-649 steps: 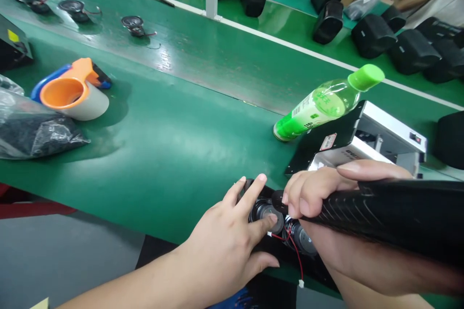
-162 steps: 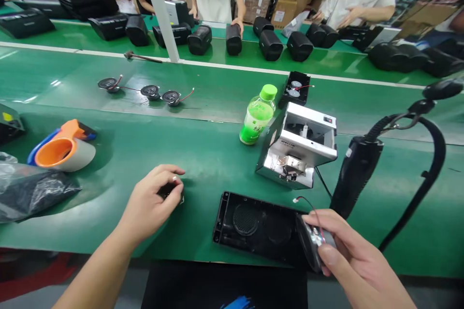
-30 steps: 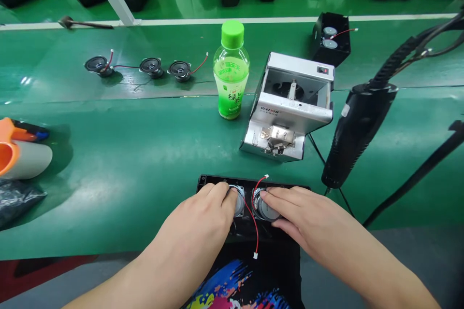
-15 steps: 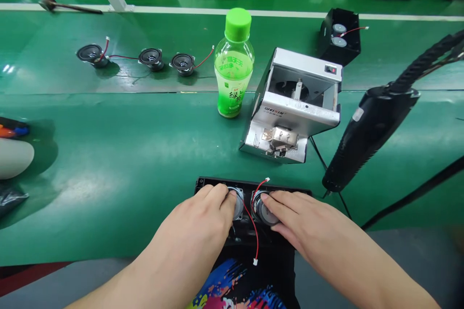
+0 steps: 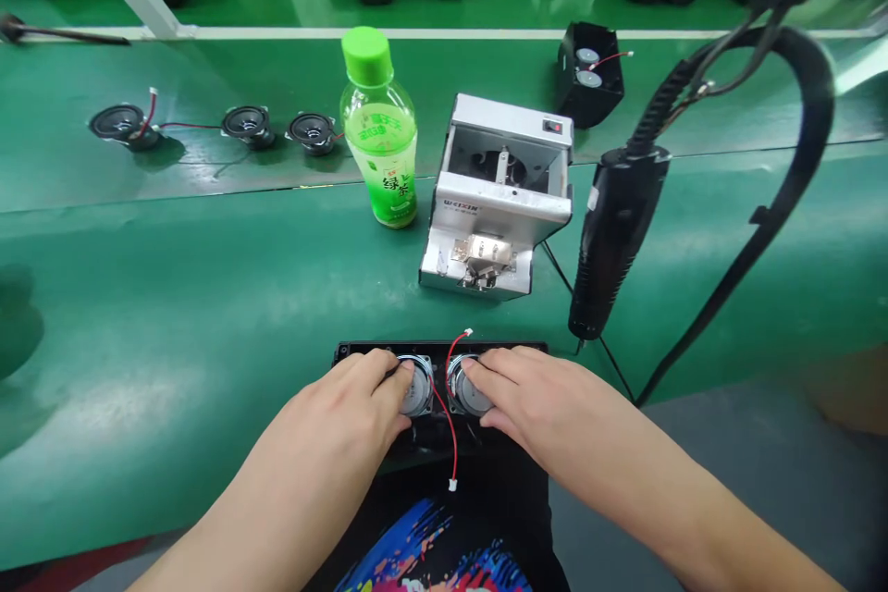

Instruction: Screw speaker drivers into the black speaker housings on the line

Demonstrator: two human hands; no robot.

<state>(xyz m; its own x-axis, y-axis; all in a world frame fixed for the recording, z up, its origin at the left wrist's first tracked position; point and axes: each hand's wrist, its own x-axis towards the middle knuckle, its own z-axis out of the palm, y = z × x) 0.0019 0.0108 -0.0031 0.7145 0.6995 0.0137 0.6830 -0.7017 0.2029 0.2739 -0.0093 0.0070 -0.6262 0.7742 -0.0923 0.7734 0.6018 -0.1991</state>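
Note:
Two small round loudspeakers sit face down, magnets up, in a black panel (image 5: 444,351) at the table's front edge. My left hand (image 5: 361,398) has its fingers closed round the left speaker (image 5: 418,393). The right speaker (image 5: 472,396) is gripped by my right hand (image 5: 520,388), with the fingers over its outer side and the thumb at its near edge. Red leads with white plugs come off both speakers; one lead (image 5: 452,435) hangs toward me, the other points away. My hands hide the panel's two ends.
Behind the panel stand a silver screw feeder (image 5: 499,203) and a green tea bottle (image 5: 381,139). An electric screwdriver (image 5: 617,240) hangs at the right with its cable. Several loose speakers (image 5: 246,125) lie at the back left. A black speaker box (image 5: 589,79) stands at the back right.
The view has swung to the right, so the table things appear shifted left. Both hands stay on the two speakers in the panel.

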